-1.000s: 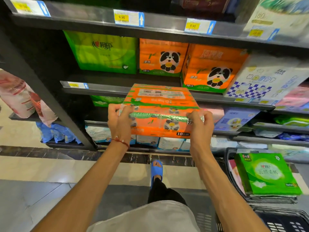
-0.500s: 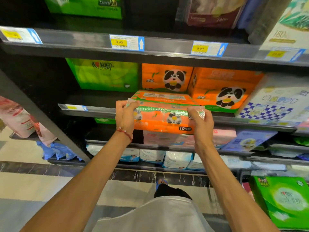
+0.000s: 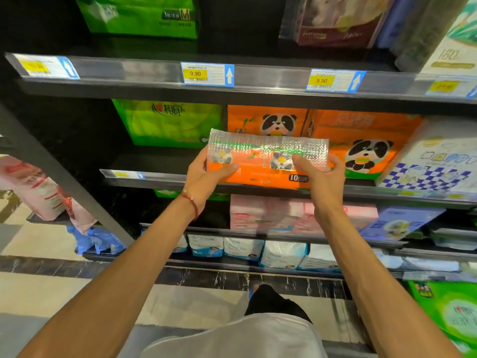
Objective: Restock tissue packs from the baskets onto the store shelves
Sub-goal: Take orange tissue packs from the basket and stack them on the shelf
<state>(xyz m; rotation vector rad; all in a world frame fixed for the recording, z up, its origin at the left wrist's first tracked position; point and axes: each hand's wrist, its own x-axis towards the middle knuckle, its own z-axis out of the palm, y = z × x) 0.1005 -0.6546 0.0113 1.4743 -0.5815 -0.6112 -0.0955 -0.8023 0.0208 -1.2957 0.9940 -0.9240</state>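
Shelving, dark and several tiers high, fills the upper two thirds of the frame. Middle shelf carries a green pack at centre left, then two orange panda packs side by side toward the right. Held pack, same orange panda print with a shiny sealed flap along its top, is at frame centre, in the air just in front of the left-hand orange pack. Its lower edge is level with the shelf's front rail. Cannot tell whether it touches the rail. Long axis runs left to right, parallel to the shelf edge, printed face toward the camera. Judgement: placement calls for a push straight away from the body, over the rail, with no rotation. Depth free in front of the shelved packs is not visible. Left hand has the left end and right hand the right end, so neither is nearer. Fingers of each hand are curled round their end of the pack, thumbs across the front face, the rest hidden behind. Red cord on left wrist.
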